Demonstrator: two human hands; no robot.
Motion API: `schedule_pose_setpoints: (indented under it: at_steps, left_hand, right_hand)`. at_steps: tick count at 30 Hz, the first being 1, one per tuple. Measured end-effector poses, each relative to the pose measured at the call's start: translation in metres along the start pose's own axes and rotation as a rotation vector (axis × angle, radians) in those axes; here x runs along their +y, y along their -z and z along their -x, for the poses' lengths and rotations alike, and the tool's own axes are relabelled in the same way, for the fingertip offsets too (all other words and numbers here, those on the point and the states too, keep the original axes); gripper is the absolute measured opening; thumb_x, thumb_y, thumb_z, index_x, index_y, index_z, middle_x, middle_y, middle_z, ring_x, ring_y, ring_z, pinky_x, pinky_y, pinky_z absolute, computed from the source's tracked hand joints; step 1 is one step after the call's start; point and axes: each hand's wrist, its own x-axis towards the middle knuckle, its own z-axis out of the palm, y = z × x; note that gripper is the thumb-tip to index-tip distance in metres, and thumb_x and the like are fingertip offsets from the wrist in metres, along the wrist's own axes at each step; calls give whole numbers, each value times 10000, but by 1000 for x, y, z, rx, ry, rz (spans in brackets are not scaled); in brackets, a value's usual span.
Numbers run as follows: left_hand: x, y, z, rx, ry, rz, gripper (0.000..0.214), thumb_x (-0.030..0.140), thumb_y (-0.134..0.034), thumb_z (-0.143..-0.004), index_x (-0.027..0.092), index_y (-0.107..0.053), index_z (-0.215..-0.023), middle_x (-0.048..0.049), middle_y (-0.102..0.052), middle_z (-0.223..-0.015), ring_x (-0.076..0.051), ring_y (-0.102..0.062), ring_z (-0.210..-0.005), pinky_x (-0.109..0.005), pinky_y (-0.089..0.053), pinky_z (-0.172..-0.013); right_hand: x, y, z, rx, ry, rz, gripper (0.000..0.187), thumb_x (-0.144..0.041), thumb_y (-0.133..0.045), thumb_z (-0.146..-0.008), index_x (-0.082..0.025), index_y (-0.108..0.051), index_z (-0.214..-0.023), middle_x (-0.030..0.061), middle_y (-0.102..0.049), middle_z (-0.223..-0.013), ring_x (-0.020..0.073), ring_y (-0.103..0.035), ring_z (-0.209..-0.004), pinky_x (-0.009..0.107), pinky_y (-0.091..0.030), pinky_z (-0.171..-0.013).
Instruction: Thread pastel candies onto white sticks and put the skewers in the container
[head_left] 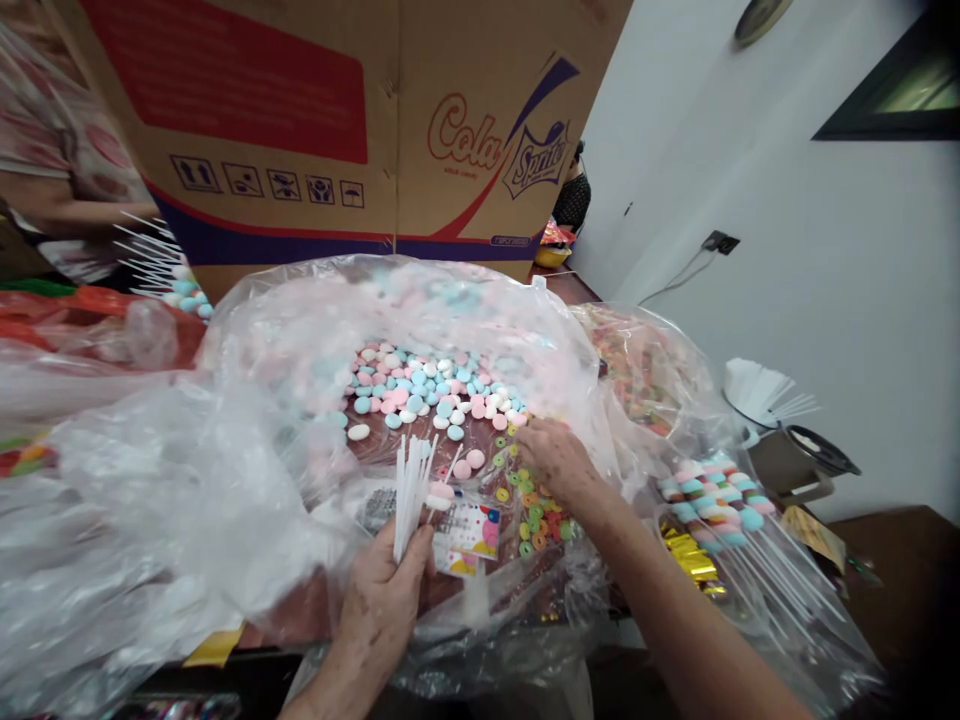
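Note:
My left hand (386,592) is closed around a bundle of thin white sticks (412,483) that point upward. One stick carries a pink candy near its tip. My right hand (553,455) reaches into the clear plastic bag (285,350), fingers curled down onto the small ring-shaped candies (534,510) beside a heap of pink, blue and white round candies (424,390). What its fingertips hold is hidden. A small colourful printed card (471,530) lies just right of my left hand.
A large cardboard box (360,120) stands behind the bag. Finished candy skewers (712,500) lie at the right, with more white sticks (761,392) in a holder beyond. Another bag of coloured candy (645,365) sits right of centre. A person's sleeve (52,140) shows at far left.

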Motion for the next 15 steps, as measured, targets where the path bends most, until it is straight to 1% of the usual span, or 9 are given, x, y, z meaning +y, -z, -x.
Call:
schedule_pose_setpoints:
  at_steps: [2,5,7,10,12,15]
  left_hand:
    - [3,2,1,-11,15,27,369,515,-605,-847,200,-671,-667,20,-577,-487,-166,-525,-467,-247,-392,-446]
    - [8,5,2,-34,35,48,360,492,-625,-845,206,-643,-627,23,-577,-495,-161,-520,-475,-247,-402,-462]
    - [9,5,3,-42,50,56,367,487,-630,-846,208,-630,-608,27,-564,-483,-156,-502,-460,-245,-391,-446]
    - [8,5,4,-31,54,72,361,494,-630,-848,205,-643,-633,24,-580,-505,-156,-506,-466,-241,-385,-430]
    - [8,5,4,-39,53,68,372,503,-626,-848,208,-633,-621,25,-577,-507,-154,-505,-469,-238,-389,-430]
    - [10,5,4,-36,65,59,418,527,-610,-847,220,-584,-564,36,-525,-467,-145,-471,-445,-237,-389,-427]
  right_hand:
    - [-2,-9,-3,-15,30,102,179,-133,-527,-935,-171,-701,-918,113,-693,-997,244,-600,-992,314,-408,-830]
    - [-5,-16,-3,23,67,124,176,-137,-508,-945,-166,-677,-904,118,-677,-980,244,-580,-967,322,-388,-832]
    - [-4,-14,-2,39,69,59,186,-139,-490,-951,-160,-663,-888,111,-672,-956,225,-574,-930,309,-383,-818]
    - [-4,-5,-4,26,64,-125,208,-159,-476,-950,-164,-657,-848,68,-665,-882,183,-570,-838,273,-379,-748]
    - [-5,-1,-7,-18,97,-201,226,-165,-487,-933,-171,-659,-786,42,-653,-822,163,-554,-774,262,-362,-702]
    - [-10,-1,-11,-104,101,-191,235,-163,-524,-898,-172,-652,-701,29,-631,-736,154,-518,-692,266,-329,-647]
